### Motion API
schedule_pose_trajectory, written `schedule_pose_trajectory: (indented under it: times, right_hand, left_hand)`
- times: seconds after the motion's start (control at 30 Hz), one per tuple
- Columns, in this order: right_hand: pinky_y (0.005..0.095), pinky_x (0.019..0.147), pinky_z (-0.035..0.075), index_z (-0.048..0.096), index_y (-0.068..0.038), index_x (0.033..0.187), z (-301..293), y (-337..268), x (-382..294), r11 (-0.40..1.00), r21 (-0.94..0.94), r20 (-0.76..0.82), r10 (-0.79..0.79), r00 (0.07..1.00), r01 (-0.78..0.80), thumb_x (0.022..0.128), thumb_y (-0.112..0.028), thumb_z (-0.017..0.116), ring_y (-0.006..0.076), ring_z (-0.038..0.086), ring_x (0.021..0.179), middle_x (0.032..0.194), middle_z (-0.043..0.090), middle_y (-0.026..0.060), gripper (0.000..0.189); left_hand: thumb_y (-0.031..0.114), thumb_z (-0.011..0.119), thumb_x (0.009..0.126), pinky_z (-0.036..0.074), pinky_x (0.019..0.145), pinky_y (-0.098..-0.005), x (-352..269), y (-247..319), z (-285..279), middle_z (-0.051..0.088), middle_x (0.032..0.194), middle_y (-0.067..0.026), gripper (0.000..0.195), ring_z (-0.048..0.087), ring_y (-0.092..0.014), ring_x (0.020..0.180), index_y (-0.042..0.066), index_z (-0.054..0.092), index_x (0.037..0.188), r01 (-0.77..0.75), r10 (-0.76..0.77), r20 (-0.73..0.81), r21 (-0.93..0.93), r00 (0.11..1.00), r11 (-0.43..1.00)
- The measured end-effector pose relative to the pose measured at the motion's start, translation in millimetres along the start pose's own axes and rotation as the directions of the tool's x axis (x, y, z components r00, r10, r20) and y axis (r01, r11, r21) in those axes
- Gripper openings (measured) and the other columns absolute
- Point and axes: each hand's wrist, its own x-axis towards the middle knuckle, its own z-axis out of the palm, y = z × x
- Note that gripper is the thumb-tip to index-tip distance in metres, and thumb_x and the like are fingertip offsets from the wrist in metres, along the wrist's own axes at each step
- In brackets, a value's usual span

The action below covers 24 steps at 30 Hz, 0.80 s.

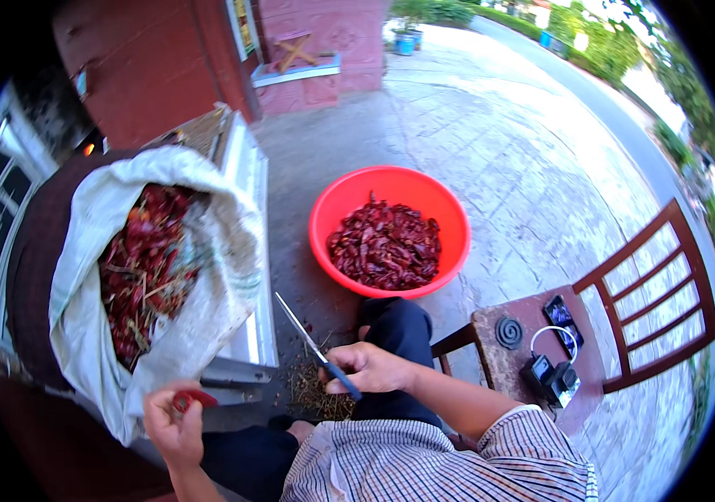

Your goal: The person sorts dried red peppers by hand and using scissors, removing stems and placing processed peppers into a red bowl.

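Pinched in my left hand (175, 427) is a dried red chili pepper (197, 400), held at the front edge of a white woven sack. My right hand (364, 370) grips a slim-bladed cutting tool (301, 329) by its blue handle; whether it is a knife or closed scissors is unclear. The blade points up and away to the left. The open sack (232, 251) holds dried red chilies (138, 263) mixed with stalks. Beyond my knee stands a red plastic basin (452, 194) with a heap of dark red chilies (389, 245).
Stem scraps (320, 389) litter the ground between my feet. At right, a wooden chair (596, 389) carries a phone (561, 320), a dark coil (508, 331) and a small device with a white cable. A white metal-edged stand (247, 176) is beside the sack.
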Motion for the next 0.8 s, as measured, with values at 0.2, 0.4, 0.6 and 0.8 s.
schedule_pose_trajectory:
  times: [0.2, 0.4, 0.6, 0.8]
  right_hand:
    - [0.0288, 0.081, 0.053, 0.065, -0.001, 0.107, 14, -16, 19, 0.972, -0.162, -0.183, -0.197, 0.963, 0.167, 0.089, -0.010, 0.079, 0.0104, 0.062, 0.088, 0.097, 0.068, 0.0041, 0.024]
    - [0.0277, 0.080, 0.049, 0.062, -0.002, 0.102, 22, -11, 27, 0.978, 0.054, -0.191, -0.187, 0.964, 0.201, 0.087, -0.013, 0.081, 0.0092, 0.056, 0.087, 0.089, 0.062, 0.0020, 0.027]
    - [0.0261, 0.082, 0.050, 0.064, -0.005, 0.104, 24, 7, 33, 0.931, 0.342, -0.137, -0.082, 0.987, 0.125, 0.091, -0.014, 0.080, 0.0069, 0.057, 0.089, 0.092, 0.063, -0.0017, 0.023]
    - [0.0251, 0.085, 0.051, 0.065, -0.004, 0.110, 30, 27, 36, 0.868, 0.489, -0.144, -0.018, 0.989, 0.087, 0.092, -0.013, 0.080, 0.0088, 0.062, 0.094, 0.098, 0.068, -0.0002, 0.025]
  left_hand:
    - [0.004, 0.067, 0.094, 0.055, 0.078, -0.0305, -13, -27, 79, 0.067, 0.092, -0.0109, 0.021, 0.066, -0.015, 0.082, -0.003, 0.057, 0.111, 0.069, -0.086, 0.360, 0.060, 0.929, 0.996]
    - [-0.003, 0.059, 0.097, 0.052, 0.069, -0.0253, -9, -61, 108, 0.066, 0.097, -0.0085, 0.026, 0.062, -0.011, 0.076, -0.003, 0.053, 0.122, 0.152, -0.104, 0.351, -0.112, 0.931, 0.982]
    - [-0.008, 0.059, 0.093, 0.051, 0.065, -0.0240, 5, -57, 95, 0.065, 0.092, -0.0064, 0.021, 0.061, -0.010, 0.073, -0.001, 0.058, 0.114, 0.279, -0.200, 0.444, -0.121, 0.873, 0.953]
    - [-0.005, 0.061, 0.091, 0.050, 0.063, -0.0240, 13, -58, 89, 0.065, 0.088, -0.0053, 0.016, 0.060, -0.010, 0.070, -0.003, 0.068, 0.106, 0.216, -0.176, 0.506, -0.021, 0.845, 0.976]
